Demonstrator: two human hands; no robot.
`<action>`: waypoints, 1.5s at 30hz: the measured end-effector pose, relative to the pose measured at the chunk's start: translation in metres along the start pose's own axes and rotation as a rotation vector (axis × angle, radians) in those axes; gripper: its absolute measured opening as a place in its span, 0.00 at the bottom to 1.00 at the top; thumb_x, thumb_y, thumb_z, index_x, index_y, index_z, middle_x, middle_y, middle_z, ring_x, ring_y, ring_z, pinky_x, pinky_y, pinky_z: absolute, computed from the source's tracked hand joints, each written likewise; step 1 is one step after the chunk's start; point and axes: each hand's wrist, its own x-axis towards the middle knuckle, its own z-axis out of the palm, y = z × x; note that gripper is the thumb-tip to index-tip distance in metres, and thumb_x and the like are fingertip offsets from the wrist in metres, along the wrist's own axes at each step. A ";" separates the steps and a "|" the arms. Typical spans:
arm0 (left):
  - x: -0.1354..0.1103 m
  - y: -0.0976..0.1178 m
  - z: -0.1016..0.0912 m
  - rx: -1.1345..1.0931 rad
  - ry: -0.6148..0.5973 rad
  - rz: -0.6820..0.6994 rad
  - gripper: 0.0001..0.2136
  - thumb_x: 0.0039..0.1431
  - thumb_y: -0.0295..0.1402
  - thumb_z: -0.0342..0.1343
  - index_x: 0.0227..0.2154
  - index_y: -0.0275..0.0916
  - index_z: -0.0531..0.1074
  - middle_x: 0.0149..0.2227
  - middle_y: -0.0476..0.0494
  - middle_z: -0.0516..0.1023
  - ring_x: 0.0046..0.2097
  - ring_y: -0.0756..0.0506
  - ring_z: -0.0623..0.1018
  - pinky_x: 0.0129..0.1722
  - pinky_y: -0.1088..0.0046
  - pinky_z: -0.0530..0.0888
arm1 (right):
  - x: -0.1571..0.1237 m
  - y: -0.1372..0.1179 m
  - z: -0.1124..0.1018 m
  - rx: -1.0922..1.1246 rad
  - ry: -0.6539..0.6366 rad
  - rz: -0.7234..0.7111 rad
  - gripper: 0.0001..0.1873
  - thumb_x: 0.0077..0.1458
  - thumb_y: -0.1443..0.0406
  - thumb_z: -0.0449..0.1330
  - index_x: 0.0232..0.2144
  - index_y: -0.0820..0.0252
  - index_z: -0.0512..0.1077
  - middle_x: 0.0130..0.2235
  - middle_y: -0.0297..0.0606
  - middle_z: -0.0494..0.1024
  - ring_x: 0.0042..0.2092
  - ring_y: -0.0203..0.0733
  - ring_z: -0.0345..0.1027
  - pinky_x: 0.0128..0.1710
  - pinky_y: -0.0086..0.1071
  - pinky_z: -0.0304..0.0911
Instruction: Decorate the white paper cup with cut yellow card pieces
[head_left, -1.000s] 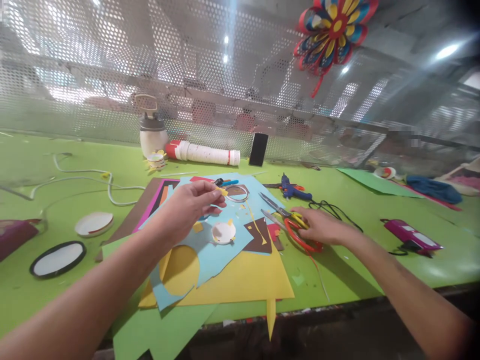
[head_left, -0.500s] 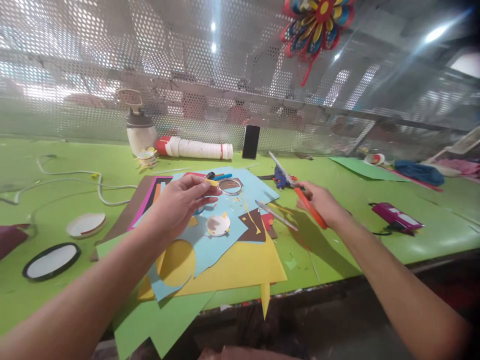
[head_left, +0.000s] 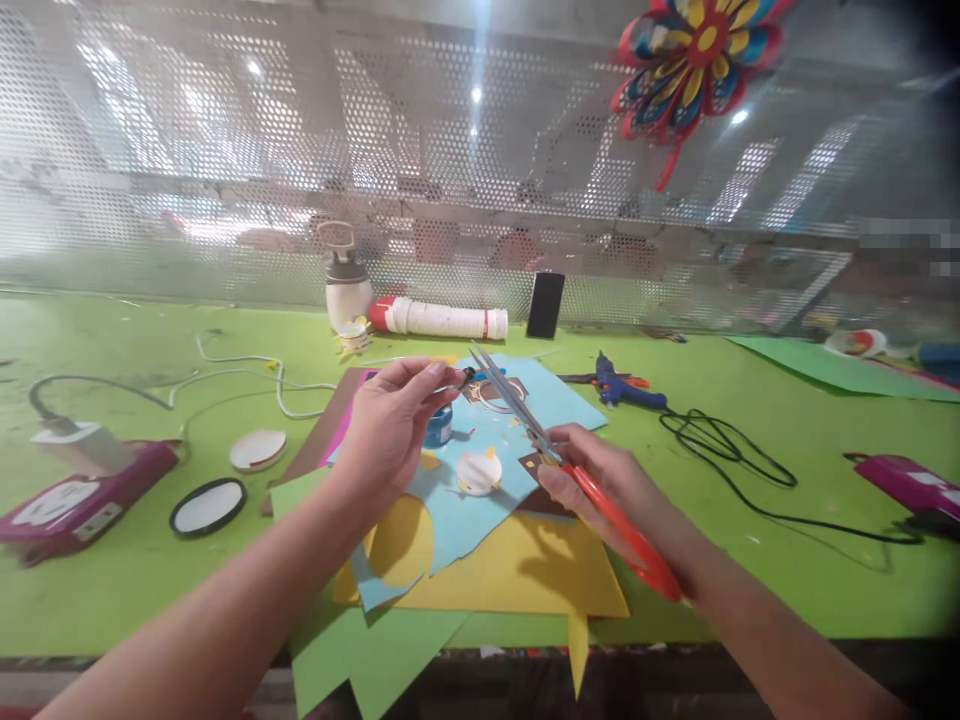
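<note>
My right hand point(head_left: 600, 480) grips scissors point(head_left: 517, 395) by their orange-red handles. The blades are almost together and point up toward my left hand point(head_left: 397, 410). Thumb and fingers of that hand are pinched; what they hold is too small to make out, though a bit of yellow point(head_left: 444, 359) shows just behind them. Below the hands lie light blue paper point(head_left: 469, 520), yellow paper point(head_left: 517, 570) and a small white disc point(head_left: 478, 473) with yellow bits on its edge. A blue jar point(head_left: 439, 428) is partly hidden by my left hand. Beyond the blades is a clear ring point(head_left: 501, 397).
Right of the papers lie a blue glue gun point(head_left: 626, 390) and its black cord point(head_left: 731, 450). Purple power strips point(head_left: 97, 500) sit at both sides. A black-rimmed oval point(head_left: 208, 507), a phone point(head_left: 545, 305), a sprayer bottle point(head_left: 347, 298) and a white tube point(head_left: 450, 320) are also on the green table.
My right hand has brought the scissors in toward my left hand, and the blades have gone from wide apart to nearly together. The view has shifted left.
</note>
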 end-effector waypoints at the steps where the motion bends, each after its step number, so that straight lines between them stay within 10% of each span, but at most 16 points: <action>1: 0.000 0.001 0.000 -0.004 0.018 0.015 0.05 0.50 0.30 0.63 0.28 0.35 0.74 0.30 0.46 0.80 0.37 0.50 0.78 0.43 0.72 0.71 | 0.002 0.001 0.002 0.001 0.000 -0.006 0.22 0.54 0.48 0.56 0.42 0.58 0.64 0.28 0.32 0.68 0.27 0.35 0.58 0.26 0.29 0.56; 45: -0.022 -0.002 0.013 -0.212 -0.068 -0.064 0.03 0.51 0.29 0.62 0.29 0.37 0.80 0.36 0.41 0.82 0.42 0.46 0.79 0.51 0.68 0.70 | -0.004 -0.001 0.045 0.128 0.138 -0.107 0.25 0.53 0.44 0.53 0.40 0.57 0.69 0.26 0.34 0.67 0.25 0.36 0.59 0.24 0.29 0.56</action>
